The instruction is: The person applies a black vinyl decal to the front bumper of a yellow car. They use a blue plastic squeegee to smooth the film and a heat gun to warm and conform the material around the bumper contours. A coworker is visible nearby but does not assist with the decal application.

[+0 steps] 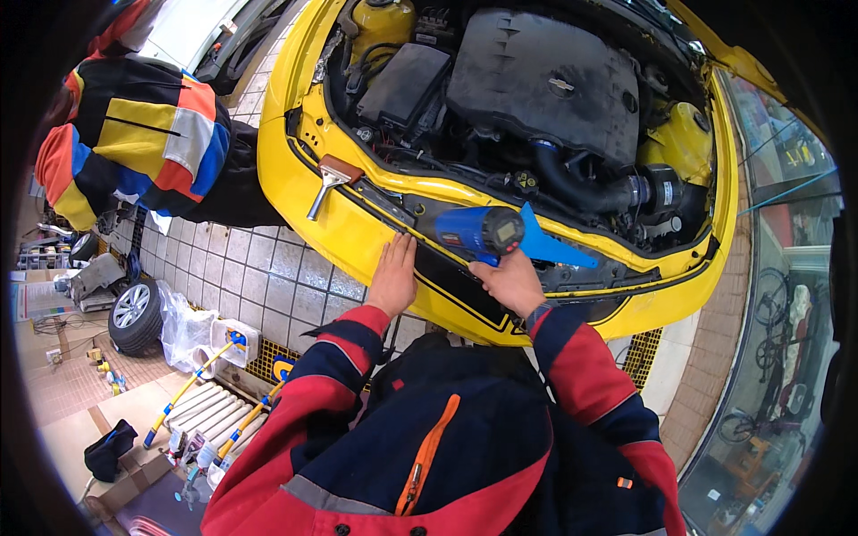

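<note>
One co-worker in a colour-block jacket (147, 134), at 10 o'clock, bent beside the car. One black cloth item (109, 451), at 8 o'clock, lying on brown cardboard. One silver-spoked wheel (134, 308) with black tyre, just below 9 o'clock, on the tiled floor. One clear plastic bag (183, 323), crumpled, immediately right of the wheel. Two yellow-and-blue poles, slanting over white rolls, toward 8 o'clock.

One yellow car (331, 234), hood up, spanning from 10 round to 3 o'clock, its curved nose toward the wearer. One squeegee (333, 179), brown blade, metal handle, at half past 10, resting on the nose, handle toward 7 o'clock.

One left hand (393, 279), bare, near the dial's centre: palm down, flat on the car's front, fingers extended toward 12 o'clock, apart from its fellow. One glossy black panel (458, 290), set into the nose between both hands. One blue heat gun (474, 229) with small rear display, at 2 o'clock, above the panel; one right hand (517, 288) clasped about its handle. One dark engine cover (541, 76), at 1 o'clock. One blue triangular plastic wedge (550, 243), at 3 o'clock, just beyond the gun. One ribbed black intake hose (581, 188), between 2 and 3 o'clock, inside the engine bay.
</note>
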`<state>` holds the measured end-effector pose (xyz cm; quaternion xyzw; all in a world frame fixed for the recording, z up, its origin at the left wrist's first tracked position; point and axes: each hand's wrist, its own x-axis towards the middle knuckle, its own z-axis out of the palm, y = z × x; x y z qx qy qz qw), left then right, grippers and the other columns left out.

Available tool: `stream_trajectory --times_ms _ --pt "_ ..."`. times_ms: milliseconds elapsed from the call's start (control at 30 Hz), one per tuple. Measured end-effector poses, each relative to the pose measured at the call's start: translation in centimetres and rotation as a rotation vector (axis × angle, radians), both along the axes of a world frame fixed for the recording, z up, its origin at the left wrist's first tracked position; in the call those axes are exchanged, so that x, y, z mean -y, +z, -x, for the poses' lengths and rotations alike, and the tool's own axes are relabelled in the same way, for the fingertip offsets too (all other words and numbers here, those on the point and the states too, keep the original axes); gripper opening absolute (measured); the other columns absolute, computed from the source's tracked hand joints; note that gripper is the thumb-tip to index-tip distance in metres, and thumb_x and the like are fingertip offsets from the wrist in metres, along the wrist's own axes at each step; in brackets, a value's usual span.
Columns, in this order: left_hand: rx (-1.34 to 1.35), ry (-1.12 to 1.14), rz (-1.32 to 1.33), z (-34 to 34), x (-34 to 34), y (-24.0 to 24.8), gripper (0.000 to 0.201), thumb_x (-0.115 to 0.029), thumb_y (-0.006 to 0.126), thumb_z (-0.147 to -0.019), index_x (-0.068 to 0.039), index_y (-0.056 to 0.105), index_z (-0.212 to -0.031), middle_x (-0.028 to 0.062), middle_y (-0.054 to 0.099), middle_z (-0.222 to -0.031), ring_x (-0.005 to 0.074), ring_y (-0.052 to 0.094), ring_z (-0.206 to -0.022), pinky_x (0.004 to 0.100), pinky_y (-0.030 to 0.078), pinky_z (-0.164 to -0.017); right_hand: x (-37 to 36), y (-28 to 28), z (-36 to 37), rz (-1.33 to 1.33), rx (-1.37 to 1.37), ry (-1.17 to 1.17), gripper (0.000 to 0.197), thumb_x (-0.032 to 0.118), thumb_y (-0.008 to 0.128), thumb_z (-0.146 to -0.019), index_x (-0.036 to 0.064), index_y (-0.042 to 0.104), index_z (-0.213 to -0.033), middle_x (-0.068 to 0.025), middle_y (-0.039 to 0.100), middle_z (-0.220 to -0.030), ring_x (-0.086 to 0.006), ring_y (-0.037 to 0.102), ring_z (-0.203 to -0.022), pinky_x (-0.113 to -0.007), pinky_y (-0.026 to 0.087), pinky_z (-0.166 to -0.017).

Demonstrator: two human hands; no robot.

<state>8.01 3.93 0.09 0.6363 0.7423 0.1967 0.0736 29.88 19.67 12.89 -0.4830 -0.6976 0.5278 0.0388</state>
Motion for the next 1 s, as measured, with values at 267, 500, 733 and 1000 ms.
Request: stream_trajectory --times_ms 267,500,733,1000 --pt "-0.165 -0.306 0.088 4.1 -2.5 2.0 0.049 -0.004 0.062 -0.086 0.006 0.062 -0.134 0.0236 0.062 -0.135 0.0414 0.057 -0.133 0.0476 0.045 -0.115 2.6 1.3 -9.6 0.169 -0.157 -0.302 0.031 0.018 0.082 -0.096 -0.0043 0.07 -0.113 -0.006 0.072 -0.08 -0.015 0.067 -0.065 -0.033 0.055 -0.063" --pt "0.075 -0.276 0.144 5.7 -4.0 1.4 0.042 0.0 0.061 -0.086 0.003 0.069 -0.127 0.0234 0.07 -0.124 0.0443 0.065 -0.12 0.0486 0.051 -0.108 7.8 3.4 -20.8 0.184 -0.201 -0.737 0.016 0.012 0.08 -0.096 0.0018 0.069 -0.102 -0.0022 0.068 -0.075 -0.0128 0.064 -0.061 -0.029 0.051 -0.057" --pt "0.672 0.349 0.028 10.3 -2.4 1.6 0.041 0.0 0.065 -0.089 0.0 0.074 -0.129 0.024 0.074 -0.126 0.043 0.068 -0.122 0.044 0.053 -0.11 11.8 5.0 -24.8 0.195 -0.398 -0.963 0.019 0.008 0.073 -0.1 0.0006 0.066 -0.116 -0.0071 0.072 -0.09 -0.0142 0.066 -0.067 -0.029 0.054 -0.06" --pt "-0.174 -0.078 0.078 2.6 -0.3 1.4 0.054 -0.007 0.065 -0.087 0.0 0.064 -0.14 0.0136 0.063 -0.144 0.0344 0.057 -0.131 0.0484 0.046 -0.109 9.9 3.5 -21.2 0.249 -0.279 -0.701 0.015 0.011 0.077 -0.099 0.0011 0.069 -0.107 -0.0044 0.07 -0.081 -0.0131 0.064 -0.065 -0.029 0.052 -0.061"
